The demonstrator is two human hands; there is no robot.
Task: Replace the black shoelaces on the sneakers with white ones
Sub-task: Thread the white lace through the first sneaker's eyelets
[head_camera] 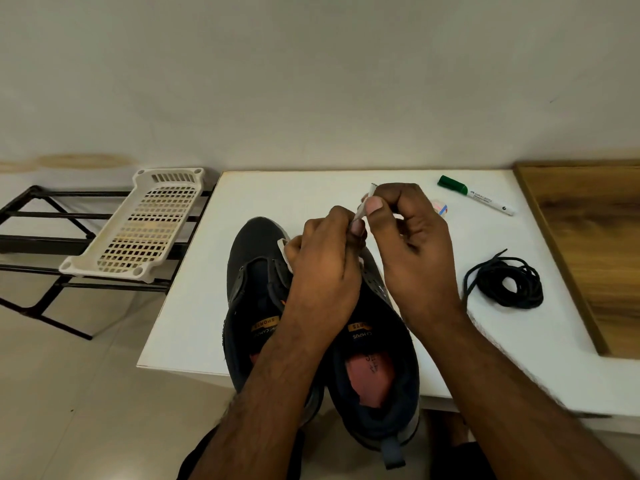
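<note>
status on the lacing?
Both hands pinch the white lace above the shoes: left hand, right hand. Black laces off, coiled on table. Nothing in the way.

sneakers: 2 | black laces: 1 bundle | marker: 1 | basket: 1

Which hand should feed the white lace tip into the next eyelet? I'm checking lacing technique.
Probably the right hand: it already pinches the white lace near its tip, while the left hand grips lower down.
</note>
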